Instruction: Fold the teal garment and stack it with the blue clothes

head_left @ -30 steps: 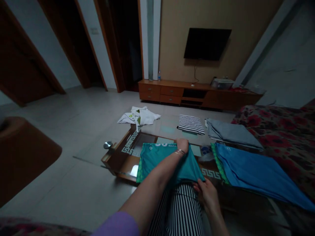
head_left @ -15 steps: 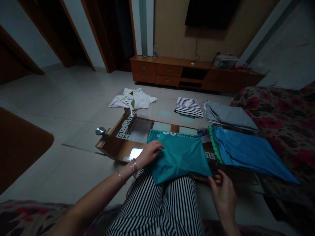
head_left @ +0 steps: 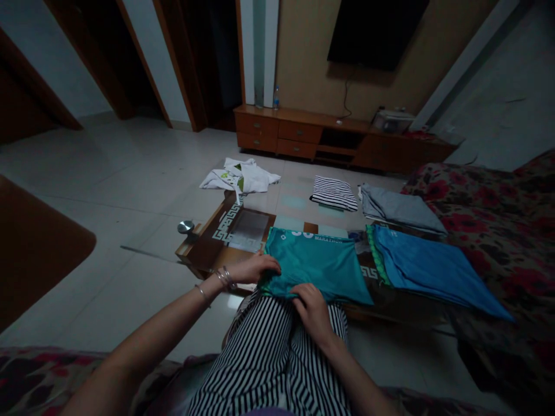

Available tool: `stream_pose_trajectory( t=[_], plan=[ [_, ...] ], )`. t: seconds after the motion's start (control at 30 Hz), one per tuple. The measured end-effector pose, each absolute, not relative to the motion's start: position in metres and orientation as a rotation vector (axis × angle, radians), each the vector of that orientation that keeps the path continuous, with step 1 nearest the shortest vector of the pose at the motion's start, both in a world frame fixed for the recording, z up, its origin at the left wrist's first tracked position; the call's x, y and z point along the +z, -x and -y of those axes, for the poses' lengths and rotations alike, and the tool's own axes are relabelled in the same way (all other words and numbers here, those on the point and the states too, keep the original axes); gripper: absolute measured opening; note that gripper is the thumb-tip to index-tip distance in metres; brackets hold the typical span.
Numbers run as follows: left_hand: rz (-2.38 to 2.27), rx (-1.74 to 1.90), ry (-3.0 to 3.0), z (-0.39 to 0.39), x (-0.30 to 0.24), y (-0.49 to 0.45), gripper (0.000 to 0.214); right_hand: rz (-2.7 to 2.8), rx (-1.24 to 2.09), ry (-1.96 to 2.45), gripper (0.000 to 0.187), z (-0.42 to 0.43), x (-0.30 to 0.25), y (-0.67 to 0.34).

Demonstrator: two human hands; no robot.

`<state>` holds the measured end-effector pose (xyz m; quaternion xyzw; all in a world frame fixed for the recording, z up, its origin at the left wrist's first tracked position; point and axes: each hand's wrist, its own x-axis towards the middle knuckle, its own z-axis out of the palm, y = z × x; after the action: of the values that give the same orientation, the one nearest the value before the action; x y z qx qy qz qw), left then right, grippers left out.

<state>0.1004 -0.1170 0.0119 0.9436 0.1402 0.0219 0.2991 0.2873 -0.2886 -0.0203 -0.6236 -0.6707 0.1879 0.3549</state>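
A folded teal T-shirt (head_left: 323,268) with white MARATHON lettering lies on the near side of the glass-topped coffee table (head_left: 208,254), its near edge above my knees. My left hand (head_left: 259,267), with bracelets at the wrist, has its bent fingers closed on the shirt's left edge. At the near edge, left of the middle, my right hand (head_left: 310,306) pinches the cloth between thumb and fingers. Green trim shows along the left side under the teal layer. To the right lies a folded blue garment (head_left: 433,266) with a green edge.
Farther back lie a crumpled white shirt (head_left: 255,176), a folded striped garment (head_left: 333,193) and a folded grey garment (head_left: 399,208). A round metal object (head_left: 185,227) stands at the table's left end. The floral sofa (head_left: 472,196) borders the right side.
My right hand has moved left from the shirt's right corner to its near edge. My left hand has shifted to the left edge. The near edge now lies straighter and farther from me.
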Motion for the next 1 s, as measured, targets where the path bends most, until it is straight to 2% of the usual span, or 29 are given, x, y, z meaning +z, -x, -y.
stream_pose_trajectory(
  t=[0.17, 0.37, 0.43, 0.57, 0.63, 0.77, 0.9, 1.0],
  plan=[
    [-0.366, -0.096, -2.556, 0.102, 0.02, -0.115, 0.045, 1.29, 0.8, 1.578, 0.023, 0.254, 0.002, -0.314],
    [-0.447, -0.071, -2.437, 0.078, 0.025, -0.147, 0.01, 1.033, 1.045, 1.513, 0.032, 0.205, 0.005, -0.352],
    [-0.478, -0.095, -2.33, 0.067, 0.026, -0.158, 0.007, 1.042, 0.97, 1.597, 0.03, 0.194, 0.004, -0.364],
    [-0.479, -0.13, -2.242, 0.047, 0.023, -0.174, 0.011, 1.286, 0.334, 1.81, 0.023, 0.195, 0.006, -0.365],
    [-0.476, -0.145, -2.221, 0.04, 0.019, -0.18, 0.017, 1.417, 0.172, 1.829, 0.019, 0.204, 0.007, -0.351],
    [-0.485, -0.157, -2.21, 0.034, 0.008, -0.19, 0.028, 1.53, 0.275, 1.883, 0.018, 0.215, 0.004, -0.304],
    [-0.509, -0.146, -2.209, 0.034, 0.001, -0.193, 0.035, 1.467, 0.214, 2.057, 0.034, 0.205, -0.004, -0.269],
    [-0.53, -0.151, -2.2, 0.033, 0.002, -0.191, 0.036, 1.399, 0.198, 2.096, 0.026, 0.194, -0.011, -0.268]
  ],
)
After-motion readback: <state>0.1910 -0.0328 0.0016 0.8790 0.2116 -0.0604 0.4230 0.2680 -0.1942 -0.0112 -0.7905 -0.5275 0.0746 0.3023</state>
